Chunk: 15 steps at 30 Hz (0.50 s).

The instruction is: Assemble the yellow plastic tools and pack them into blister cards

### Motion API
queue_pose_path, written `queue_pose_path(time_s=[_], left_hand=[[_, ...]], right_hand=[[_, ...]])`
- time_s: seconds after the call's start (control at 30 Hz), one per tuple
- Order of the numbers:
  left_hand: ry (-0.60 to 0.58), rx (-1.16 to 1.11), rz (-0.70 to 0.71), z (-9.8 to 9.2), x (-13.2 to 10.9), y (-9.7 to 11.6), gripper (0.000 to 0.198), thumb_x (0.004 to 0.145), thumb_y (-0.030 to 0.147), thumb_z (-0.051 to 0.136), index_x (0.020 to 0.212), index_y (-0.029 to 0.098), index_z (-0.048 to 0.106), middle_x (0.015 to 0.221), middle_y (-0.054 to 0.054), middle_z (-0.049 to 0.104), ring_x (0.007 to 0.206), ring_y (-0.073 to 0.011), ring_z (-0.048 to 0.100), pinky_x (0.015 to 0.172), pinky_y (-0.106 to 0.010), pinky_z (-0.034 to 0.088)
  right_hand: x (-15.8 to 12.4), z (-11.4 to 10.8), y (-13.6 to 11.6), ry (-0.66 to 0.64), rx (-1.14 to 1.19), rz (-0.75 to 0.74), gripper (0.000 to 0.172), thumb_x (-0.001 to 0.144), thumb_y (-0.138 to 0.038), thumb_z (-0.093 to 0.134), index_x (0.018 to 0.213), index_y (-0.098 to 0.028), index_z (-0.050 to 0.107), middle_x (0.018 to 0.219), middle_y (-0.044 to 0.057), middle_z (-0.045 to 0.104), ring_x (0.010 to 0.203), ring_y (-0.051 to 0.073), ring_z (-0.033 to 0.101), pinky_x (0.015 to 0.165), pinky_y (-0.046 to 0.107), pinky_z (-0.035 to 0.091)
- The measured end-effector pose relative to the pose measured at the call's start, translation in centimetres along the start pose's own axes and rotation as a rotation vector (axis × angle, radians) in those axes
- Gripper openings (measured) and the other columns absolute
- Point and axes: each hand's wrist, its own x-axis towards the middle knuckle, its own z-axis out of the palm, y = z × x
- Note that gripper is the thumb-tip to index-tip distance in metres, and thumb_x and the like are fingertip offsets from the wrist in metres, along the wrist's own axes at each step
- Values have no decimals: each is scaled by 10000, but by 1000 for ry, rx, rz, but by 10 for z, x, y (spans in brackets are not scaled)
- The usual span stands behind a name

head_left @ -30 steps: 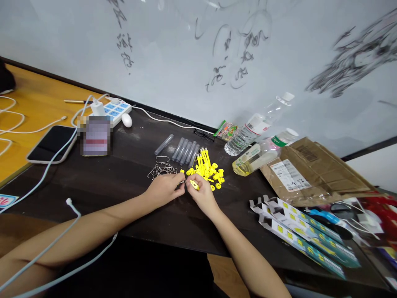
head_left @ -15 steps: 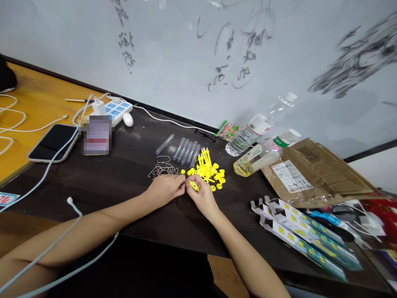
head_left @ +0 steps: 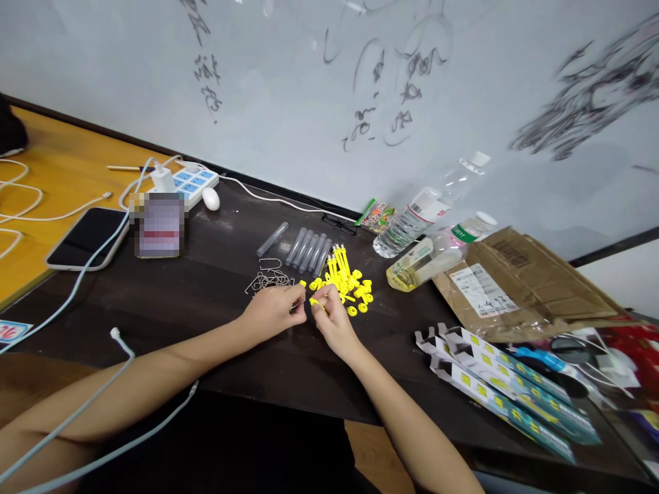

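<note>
Above the dark table, my left hand [head_left: 275,309] is closed in a pinch; whatever its fingertips hold is too small or hidden to name. Close to its right, my right hand [head_left: 336,324] pinches a small yellow plastic part [head_left: 314,301], mostly covered by the fingers. Just beyond both hands lies a pile of yellow plastic pieces [head_left: 340,278], some long with metal tips and some short and round. Bent metal wire hooks [head_left: 270,276] are heaped behind my left hand. Several clear plastic tubes [head_left: 309,248] lie side by side past the pile, and another tube [head_left: 272,239] rests apart to the left.
Two plastic bottles, one of water [head_left: 406,226] and one with yellowish liquid [head_left: 422,264], stand by the whiteboard. Right of them are a cardboard parcel [head_left: 519,274] and open thin boxes [head_left: 504,398]. Phones [head_left: 90,237], a power strip [head_left: 198,185] and cables lie left.
My hands have moved slightly apart. The yellow part in my right hand has turned, with less of it showing now.
</note>
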Motion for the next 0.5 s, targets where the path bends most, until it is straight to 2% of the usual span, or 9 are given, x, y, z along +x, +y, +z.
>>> queue_pose_path(time_s=[0.13,0.3,0.5], left_hand=[[-14,11,-15,-1,0,1,42,739,155,513,739,182,545,648,16,627,581,-132,582,539,-222,355],[-68,-11,-76,-4,3,3,16,736,168,539,728,182,540,647,11,623,596,-147,589,551,-231,363],[-101,-34,-124,-6,3,3,7,740,179,548,742,181,554,650,7,621,603,-151,586,552,-232,352]], right_hand=[[1,3,-2,-8,-118,-113,52,863,-253,471,892,-224,439,703,-38,473,624,122,466,606,251,385],[2,4,-2,-39,-107,-135,34,872,-236,473,893,-221,451,748,-19,524,704,136,541,680,265,421],[2,4,2,-10,-107,-139,44,872,-248,484,904,-224,465,750,-16,542,736,146,557,698,270,430]])
